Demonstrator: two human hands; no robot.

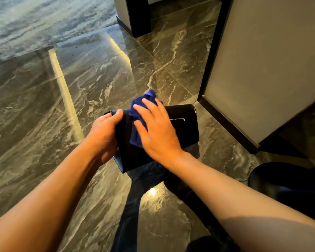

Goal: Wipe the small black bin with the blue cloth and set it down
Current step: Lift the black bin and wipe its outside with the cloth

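Observation:
The small black bin [184, 130] is a boxy container held tilted in the air above the marble floor, one flat side facing me. My left hand [103, 135] grips its left edge, thumb over the rim. A blue cloth [137, 124] lies bunched on the upper face of the bin. My right hand [156, 131] presses flat on the cloth, fingers spread, and covers most of it. The underside and interior of the bin are hidden.
Glossy dark marble floor [98, 73] spreads all around. A beige wall panel with a black baseboard [231, 124] stands close on the right. A round black object [287, 182] sits low right. A dark pillar base [138, 19] rises at the top, with carpet [35, 20] far left.

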